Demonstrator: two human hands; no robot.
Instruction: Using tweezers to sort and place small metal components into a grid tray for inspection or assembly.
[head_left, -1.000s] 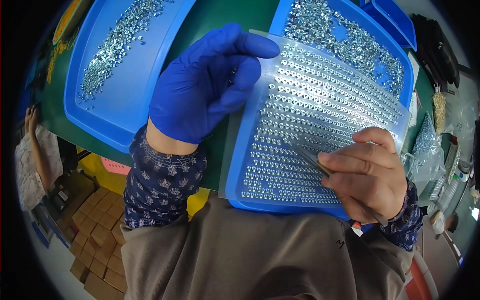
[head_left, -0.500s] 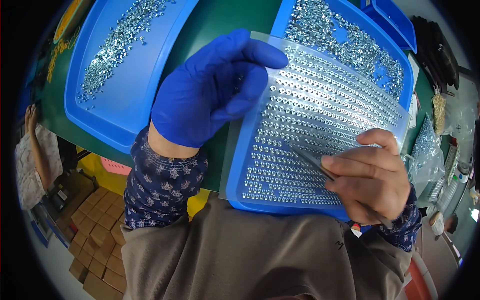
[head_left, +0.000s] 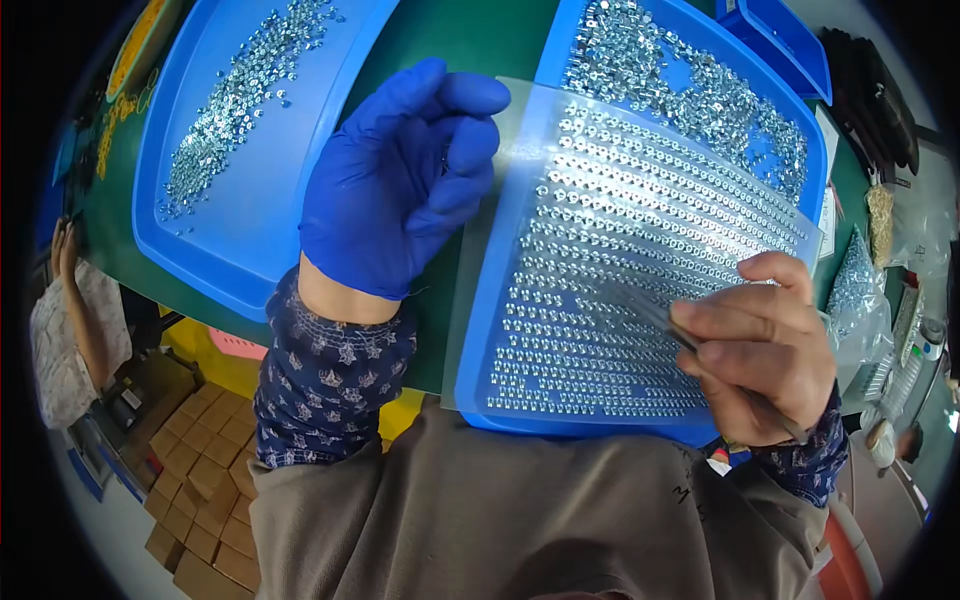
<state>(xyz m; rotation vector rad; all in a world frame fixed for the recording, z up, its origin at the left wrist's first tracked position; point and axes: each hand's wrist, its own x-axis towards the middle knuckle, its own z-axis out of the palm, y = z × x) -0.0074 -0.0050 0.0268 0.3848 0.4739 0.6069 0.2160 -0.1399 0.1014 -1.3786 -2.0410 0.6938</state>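
Across the right blue tray lies a clear plastic sheet [head_left: 640, 225] set with many rows of small shiny metal pieces, like nuts; a few spots in its lower rows are bare. My right hand [head_left: 765, 350], ungloved, is closed on a pair of metal tweezers [head_left: 648, 305], their tips over the middle rows. My left hand [head_left: 395, 185], in a blue glove, is held palm up with curled fingers beside the sheet's upper left corner. Something small and dark shows between its fingers, too hidden to name.
Loose metal pieces [head_left: 690, 80] lie heaped at the far end of the right tray. A second blue tray [head_left: 240, 235] on the left holds another pile. A small blue bin [head_left: 780, 45] and a clear bag of parts [head_left: 858, 290] stand at right. Another person's arm [head_left: 80, 310] shows far left.
My left hand has drawn back leftward from the sheet's corner. My right hand, with the tweezers, has shifted slightly right and down.
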